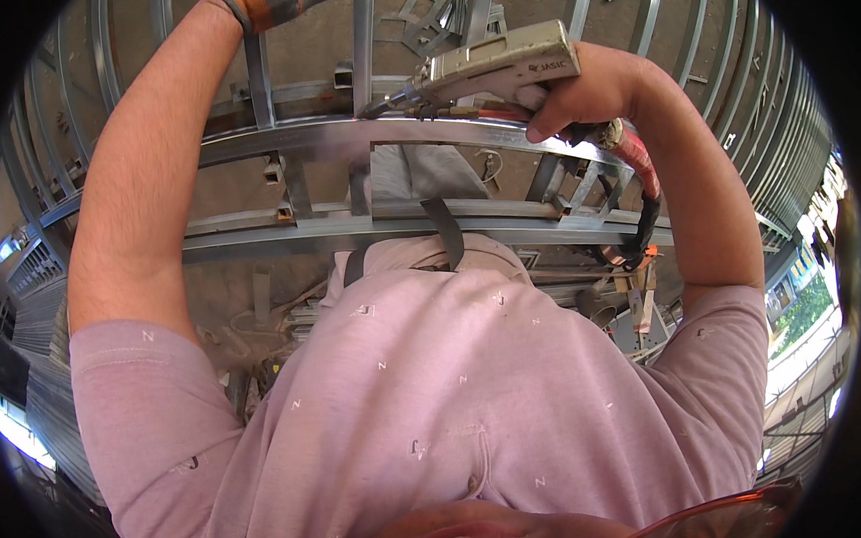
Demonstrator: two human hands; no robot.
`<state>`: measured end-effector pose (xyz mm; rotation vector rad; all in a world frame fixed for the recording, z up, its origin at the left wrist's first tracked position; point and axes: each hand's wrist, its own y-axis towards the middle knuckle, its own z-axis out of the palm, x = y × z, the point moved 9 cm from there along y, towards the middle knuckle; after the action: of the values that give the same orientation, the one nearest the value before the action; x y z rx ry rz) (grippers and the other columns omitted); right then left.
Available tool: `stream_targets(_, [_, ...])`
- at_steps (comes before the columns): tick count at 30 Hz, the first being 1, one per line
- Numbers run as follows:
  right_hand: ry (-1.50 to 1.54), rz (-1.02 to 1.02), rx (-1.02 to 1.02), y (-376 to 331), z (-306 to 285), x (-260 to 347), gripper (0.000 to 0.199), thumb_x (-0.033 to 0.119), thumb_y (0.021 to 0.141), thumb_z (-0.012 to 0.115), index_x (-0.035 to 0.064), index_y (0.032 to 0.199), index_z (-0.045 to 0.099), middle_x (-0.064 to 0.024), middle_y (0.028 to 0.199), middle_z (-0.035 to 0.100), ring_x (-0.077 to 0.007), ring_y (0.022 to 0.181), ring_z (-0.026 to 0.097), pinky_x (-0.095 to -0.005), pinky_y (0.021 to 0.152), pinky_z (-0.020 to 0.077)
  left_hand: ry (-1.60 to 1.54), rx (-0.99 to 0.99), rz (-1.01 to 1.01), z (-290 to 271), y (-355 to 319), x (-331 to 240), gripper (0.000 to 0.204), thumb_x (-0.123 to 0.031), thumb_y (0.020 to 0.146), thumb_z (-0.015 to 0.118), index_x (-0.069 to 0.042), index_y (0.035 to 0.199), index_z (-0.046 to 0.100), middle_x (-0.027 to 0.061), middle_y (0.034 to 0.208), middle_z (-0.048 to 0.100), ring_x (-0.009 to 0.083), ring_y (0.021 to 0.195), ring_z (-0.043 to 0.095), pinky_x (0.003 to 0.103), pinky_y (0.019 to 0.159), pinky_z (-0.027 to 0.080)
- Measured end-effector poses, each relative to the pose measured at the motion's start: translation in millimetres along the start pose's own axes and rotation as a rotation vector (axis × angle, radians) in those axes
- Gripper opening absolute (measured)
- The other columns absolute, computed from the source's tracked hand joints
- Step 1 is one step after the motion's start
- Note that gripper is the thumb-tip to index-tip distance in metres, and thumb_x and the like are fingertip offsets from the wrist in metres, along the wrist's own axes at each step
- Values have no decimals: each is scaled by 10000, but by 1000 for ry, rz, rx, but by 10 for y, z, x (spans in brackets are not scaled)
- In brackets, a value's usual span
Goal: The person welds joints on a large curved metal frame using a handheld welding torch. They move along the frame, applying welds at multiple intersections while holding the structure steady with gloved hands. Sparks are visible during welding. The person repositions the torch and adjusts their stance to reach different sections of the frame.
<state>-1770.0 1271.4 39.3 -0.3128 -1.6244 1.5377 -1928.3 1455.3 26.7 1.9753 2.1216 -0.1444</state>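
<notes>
My right hand [590,93], bare, is wrapped round the handle of a pale handheld welding gun [499,63]. Its narrow nozzle [387,103] points left, with the tip at the joint where an upright bar meets a long shiny metal rail [445,131]. A red and black cable [640,162] runs from the gun down past my right forearm. My left hand [274,4], in an orange and grey work glove, reaches over the metal frame at the top edge. The picture cuts it off, so its fingers and anything in them are hidden.
A second rail [429,233] of the frame crosses close to my waist, with short square tubes between the rails. Metal offcuts [431,18] lie on the floor beyond. Rows of metal bars [761,96] stand at the right. Scraps and tools [631,309] lie below the frame.
</notes>
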Motion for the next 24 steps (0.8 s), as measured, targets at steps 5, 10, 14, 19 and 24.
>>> stream_targets(5, [-43,-39,-5,53,2,-28,497,79,724,884,13,1198,752,-112,878,758,-197,697,708,-358,642,598,18,-21,9,-7,-52,-3,521,-301,908,724,-230,1418,642,28,1546,581,340,1490,480,557,1278,306])
stream_targets(10, [-56,-45,-10,63,-16,-24,473,83,722,884,7,1172,758,-115,876,759,-200,683,710,-359,639,601,41,-22,24,22,-57,29,542,-293,891,744,-242,1420,641,27,1539,588,332,1491,480,548,1284,306])
stream_targets(14, [-85,-69,-31,86,-32,-52,468,88,722,884,8,1166,761,-115,851,755,-201,677,711,-356,635,599,33,14,-11,-33,3,-24,550,-268,882,750,-240,1421,642,38,1524,599,324,1483,488,544,1282,315])
stream_targets(19, [-156,-46,-24,80,-42,-27,510,76,735,887,9,1223,750,-105,909,767,-177,725,709,-355,660,609,106,-8,9,23,-33,9,504,-293,876,741,-223,1373,688,36,1485,624,309,1477,495,519,1281,327])
stream_targets(24, [-132,15,-2,71,-41,-57,495,68,742,881,-4,1212,747,-110,891,757,-175,690,705,-349,613,607,67,46,32,37,-62,17,531,-309,890,721,-225,1412,668,43,1490,619,301,1516,453,526,1299,283])
